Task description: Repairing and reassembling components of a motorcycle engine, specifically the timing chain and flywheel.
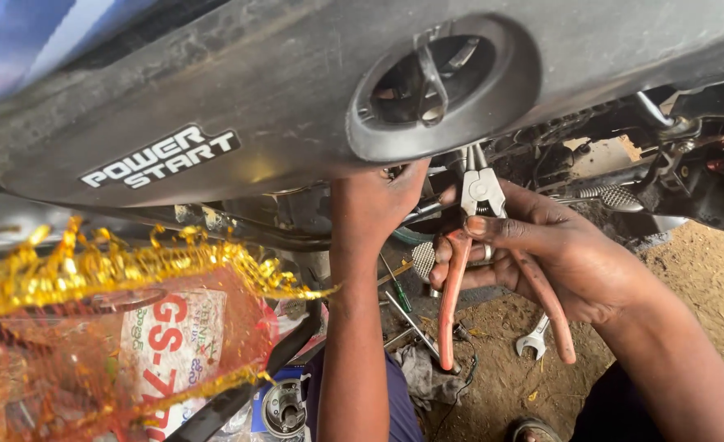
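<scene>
Head view: right hand point(558, 262) grips steel pliers with orange-red handles point(476, 245), fingers wrapped on the handles, nose up just under the round grey opening in the motorcycle's grey body panel point(448, 82). Left hand point(378, 200) reaches up left of the pliers (fingertips hidden, can't tell its grip). Judging progress: mid-job, pliers not yet visibly biting. Silver spanner point(534, 337) lies on the dirt floor below.

The big dark panel point(296, 90) hangs low overhead — no room above it. The left hand point(374, 205) goes up a tight gap under it, with engine parts point(624, 164) crowding the right. The right hand point(558, 254) and pliers point(476, 245) fill the middle. A red net bag point(92, 344) blocks the left. Below, tools point(411, 319) and a wrench point(532, 340) lie on the dirt floor point(706, 278) — open room lies farther right.
</scene>
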